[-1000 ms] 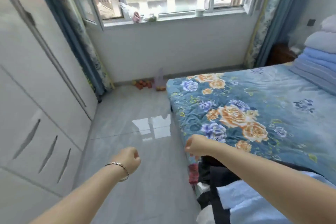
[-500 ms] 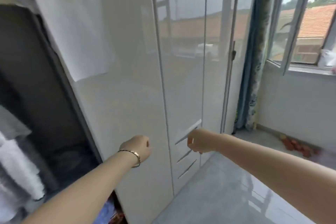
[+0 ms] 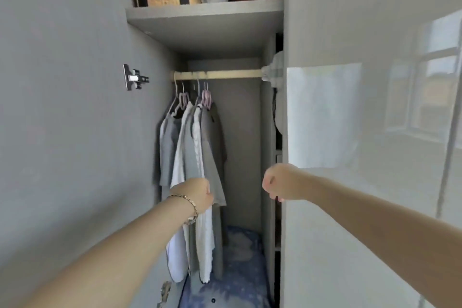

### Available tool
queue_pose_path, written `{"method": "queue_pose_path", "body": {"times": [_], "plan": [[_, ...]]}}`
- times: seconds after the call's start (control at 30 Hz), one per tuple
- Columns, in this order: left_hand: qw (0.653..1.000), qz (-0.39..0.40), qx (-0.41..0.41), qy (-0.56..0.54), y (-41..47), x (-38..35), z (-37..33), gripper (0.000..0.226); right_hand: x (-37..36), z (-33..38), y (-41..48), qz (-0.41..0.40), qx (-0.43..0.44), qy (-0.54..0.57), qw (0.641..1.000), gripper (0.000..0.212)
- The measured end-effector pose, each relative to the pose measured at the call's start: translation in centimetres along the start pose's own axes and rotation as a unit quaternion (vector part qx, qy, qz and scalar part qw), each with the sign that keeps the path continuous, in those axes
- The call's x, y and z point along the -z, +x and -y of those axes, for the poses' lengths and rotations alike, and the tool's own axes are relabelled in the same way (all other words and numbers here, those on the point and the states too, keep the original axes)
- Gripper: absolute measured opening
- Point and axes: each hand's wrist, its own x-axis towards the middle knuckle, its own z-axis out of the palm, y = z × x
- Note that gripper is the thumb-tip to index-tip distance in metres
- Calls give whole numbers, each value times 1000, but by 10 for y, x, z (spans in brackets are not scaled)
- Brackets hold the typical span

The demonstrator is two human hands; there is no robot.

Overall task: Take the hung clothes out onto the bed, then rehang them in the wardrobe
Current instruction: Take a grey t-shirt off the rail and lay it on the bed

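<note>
Grey and white shirts (image 3: pixel 192 147) hang from the pale wooden rail (image 3: pixel 225 74) inside the grey wardrobe (image 3: pixel 240 132), not yet carried out. The left hand (image 3: pixel 197 195) and right hand (image 3: pixel 277 182) are curled fists, holding nothing.

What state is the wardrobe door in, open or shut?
Open. The door is swung aside, hinge exposed; the rail and hung clothes show inside.

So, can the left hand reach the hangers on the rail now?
Probably yes. The wardrobe stands open and nothing lies between the left hand and the hangers; they hang on the rail, above it.
</note>
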Motion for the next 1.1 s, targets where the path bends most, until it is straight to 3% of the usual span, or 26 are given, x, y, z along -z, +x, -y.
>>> {"method": "queue_pose_path", "body": {"times": [0.2, 0.33, 0.43, 0.63, 0.7, 0.77, 0.87, 1.1], "plan": [[998, -49, 33, -14, 61, 28, 57, 24, 19, 58, 101, -85, 37, 50, 995, 25], [999, -42, 28, -5, 103, 44, 81, 23, 28, 88, 169, -120, 11, 88, 989, 24], [998, -56, 30, -3, 136, 47, 92, 17, 34, 108, 214, -148, -5, 103, 984, 35], [1000, -22, 8, -5, 172, 37, 100, 23, 45, 134, 288, -147, 7, 197, 969, 21], [999, -37, 9, -6, 181, 35, 102, 21, 48, 137, 306, -142, -6, 228, 963, 35], [998, -54, 17, -13, 188, 34, 103, 19, 50, 135, 321, -138, -21, 247, 959, 36], [997, -76, 29, -10, 198, 33, 102, 19, 55, 126, 338, -137, -51, 310, 939, 28], [995, -91, 38, -22, 209, 33, 92, 17, 59, 107, 342, -218, -47, 424, 878, 35]]}}
